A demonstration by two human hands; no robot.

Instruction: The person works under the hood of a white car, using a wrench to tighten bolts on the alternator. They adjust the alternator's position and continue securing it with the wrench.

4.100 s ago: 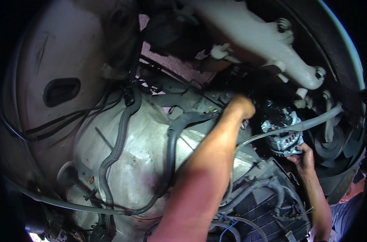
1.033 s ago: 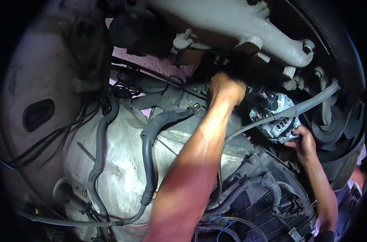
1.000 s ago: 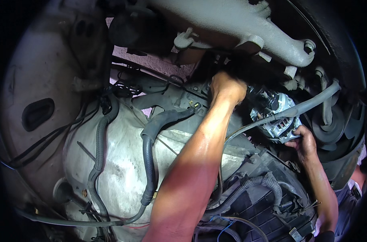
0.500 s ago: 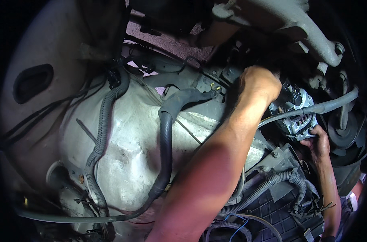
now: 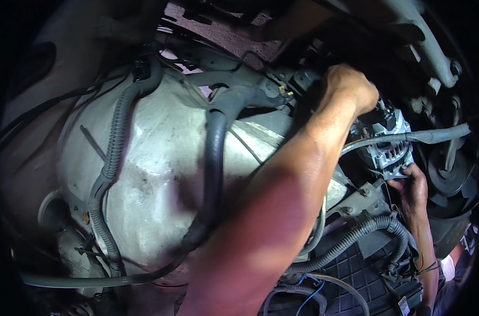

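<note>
My left forearm crosses the middle of the view, and my left hand (image 5: pixel 350 88) is at the upper right. It is curled with the knuckles up; its fingers bend down out of sight, so I cannot make out what they grip. Just right of and below it is an alternator (image 5: pixel 393 151), a silver-grey finned housing with slots. My right hand (image 5: pixel 415 185) grips its lower end from beneath, thumb on the near corner. A grey sleeved cable (image 5: pixel 434 136) runs across the front of the alternator. The alternator's upper part is in shadow.
A dull silver metal shell (image 5: pixel 150 174) fills the left middle. Over it run a corrugated conduit (image 5: pixel 113 145) and a thick black hose (image 5: pixel 215 152). Another corrugated conduit (image 5: pixel 345 242) lies low, near a metal bracket (image 5: pixel 358 200). A dark pulley (image 5: pixel 447 171) stands right of the alternator.
The view has shifted slightly, so the shell and hoses appear further left. My left hand appears a little higher and further right. My right hand keeps its grip on the alternator.
</note>
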